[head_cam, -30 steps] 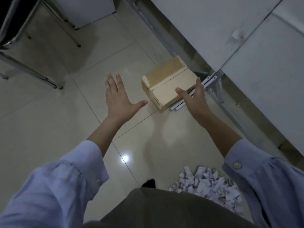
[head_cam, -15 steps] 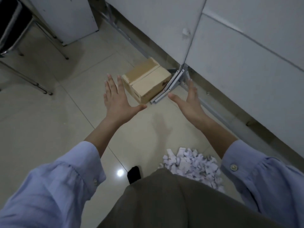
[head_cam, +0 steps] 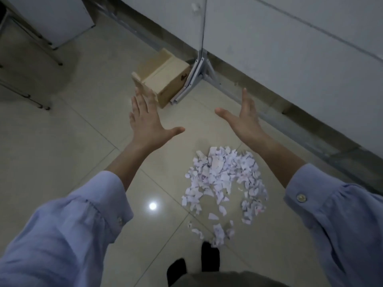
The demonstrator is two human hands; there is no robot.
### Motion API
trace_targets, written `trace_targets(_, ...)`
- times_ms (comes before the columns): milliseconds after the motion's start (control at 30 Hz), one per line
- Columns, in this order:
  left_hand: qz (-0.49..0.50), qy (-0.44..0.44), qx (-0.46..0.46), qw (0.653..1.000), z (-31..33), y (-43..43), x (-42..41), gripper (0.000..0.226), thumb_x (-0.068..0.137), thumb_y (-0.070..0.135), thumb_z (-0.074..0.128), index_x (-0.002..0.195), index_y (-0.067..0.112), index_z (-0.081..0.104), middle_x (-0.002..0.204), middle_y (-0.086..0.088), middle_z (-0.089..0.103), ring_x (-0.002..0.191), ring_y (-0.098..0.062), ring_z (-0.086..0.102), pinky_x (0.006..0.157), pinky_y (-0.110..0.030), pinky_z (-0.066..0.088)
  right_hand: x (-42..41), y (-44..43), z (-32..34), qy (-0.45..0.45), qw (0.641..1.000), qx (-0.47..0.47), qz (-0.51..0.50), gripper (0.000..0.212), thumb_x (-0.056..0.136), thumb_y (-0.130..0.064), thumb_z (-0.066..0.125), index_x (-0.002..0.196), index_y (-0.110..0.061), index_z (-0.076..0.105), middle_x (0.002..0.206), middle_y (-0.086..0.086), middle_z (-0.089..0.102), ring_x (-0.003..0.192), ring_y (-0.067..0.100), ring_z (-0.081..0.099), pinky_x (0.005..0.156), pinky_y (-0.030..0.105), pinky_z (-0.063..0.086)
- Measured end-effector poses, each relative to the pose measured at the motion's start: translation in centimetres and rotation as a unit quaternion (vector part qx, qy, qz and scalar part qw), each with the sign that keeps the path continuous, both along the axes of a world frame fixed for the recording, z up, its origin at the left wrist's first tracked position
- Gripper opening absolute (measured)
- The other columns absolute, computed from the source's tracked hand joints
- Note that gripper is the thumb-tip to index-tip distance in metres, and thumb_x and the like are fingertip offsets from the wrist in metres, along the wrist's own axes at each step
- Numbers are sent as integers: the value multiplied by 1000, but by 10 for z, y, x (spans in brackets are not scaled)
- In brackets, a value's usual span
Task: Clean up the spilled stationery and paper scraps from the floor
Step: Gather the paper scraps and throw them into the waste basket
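Note:
A pile of torn white paper scraps (head_cam: 224, 180) lies on the tiled floor in front of my feet. My left hand (head_cam: 146, 123) hovers above the floor with fingers spread and holds nothing. My right hand (head_cam: 243, 119) is also open and empty, palm turned inward, above and beyond the scraps. A closed cardboard box (head_cam: 163, 76) sits on the floor past my left hand, against a white metal desk foot (head_cam: 191, 81). Neither hand touches the box or the scraps.
White desk panels (head_cam: 290, 44) run along the right side, with a grey ledge at their base. A cabinet (head_cam: 51, 17) and chair legs (head_cam: 31, 100) stand at the upper left. My dark shoes (head_cam: 209, 257) are just below the scraps. Open tile floor stretches left.
My right hand has let go of the cardboard box and both hands have drawn back from it. The view has pulled away, so the whole scrap pile now shows.

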State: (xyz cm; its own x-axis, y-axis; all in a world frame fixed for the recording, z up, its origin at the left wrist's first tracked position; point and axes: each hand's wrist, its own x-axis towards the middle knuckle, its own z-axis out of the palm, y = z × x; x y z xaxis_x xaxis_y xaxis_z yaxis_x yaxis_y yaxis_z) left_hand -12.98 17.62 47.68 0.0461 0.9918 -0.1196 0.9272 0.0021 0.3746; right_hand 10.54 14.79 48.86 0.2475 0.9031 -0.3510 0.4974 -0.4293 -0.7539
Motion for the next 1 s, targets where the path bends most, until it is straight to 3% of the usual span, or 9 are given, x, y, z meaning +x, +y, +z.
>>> trace_targets(433,-30,14,-39,999,-21,-85,-24,126,67,65,69,149,16,-13,155,-12,-25,144,-31,-19,117,-50,0,-10,-107,-37,-19,996,-68,-57,101,78,-68,58,151,-38,-6,161,2,-13,148,29,-5,117,54,8)
trace_targets(1000,31,24,-59,997,-46,-157,79,128,65,64,71,149,17,-13,156,-11,-24,145,-29,-17,117,-51,1,127,-176,-77,-34,994,-99,-30,104,76,-68,60,151,-38,-5,161,1,-11,148,29,-4,116,59,8)
